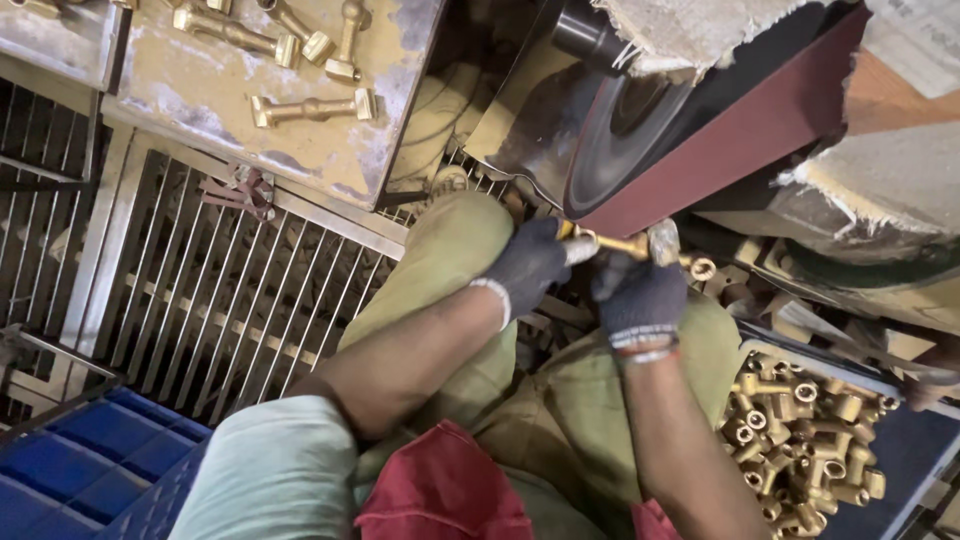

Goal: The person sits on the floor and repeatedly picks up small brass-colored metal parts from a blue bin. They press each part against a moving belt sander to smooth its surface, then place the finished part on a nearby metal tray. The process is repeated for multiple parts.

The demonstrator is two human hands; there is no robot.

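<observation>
Both my hands wear dark knit gloves. My left hand (pixel 530 264) and my right hand (pixel 640 295) together grip a brass fitting (pixel 630 245), a short golden tube with a round open end at its right. The fitting is held against the lower edge of a dark red abrasive belt (pixel 740 140) that runs over a grey wheel (pixel 625 140). My knees in olive trousers sit just under the hands.
A blue crate (pixel 930 450) at the right holds several brass fittings (pixel 800 430). A dusty tray (pixel 200 110) at the upper left carries finished brass pieces. A metal floor grate (pixel 220 290) lies left, a blue plastic bin (pixel 80 470) at the lower left.
</observation>
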